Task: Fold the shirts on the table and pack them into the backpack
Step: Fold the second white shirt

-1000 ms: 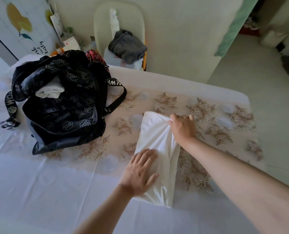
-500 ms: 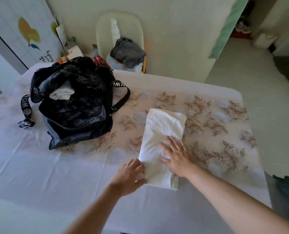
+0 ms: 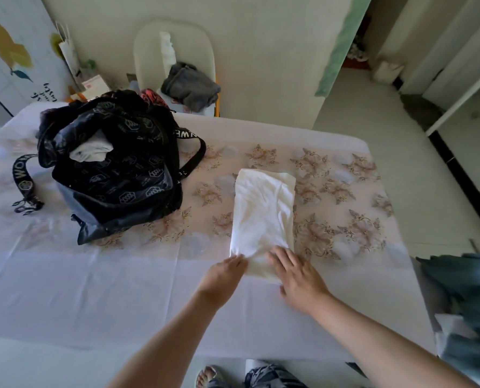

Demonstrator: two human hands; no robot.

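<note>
My right hand [image 3: 296, 273] lies flat-fingered on the near end of the white shirt [image 3: 264, 211]; left hand [image 3: 223, 275] at its corner (grip unclear); I'd fold evenly, corners aligned.

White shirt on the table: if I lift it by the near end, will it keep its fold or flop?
Probably floppy: the white shirt is thin, creased cloth, so lifted by one end it would likely sag and open. It looks light, lying flat in a long strip. Pushed, it would more likely bunch than slide whole on the tablecloth.
</note>
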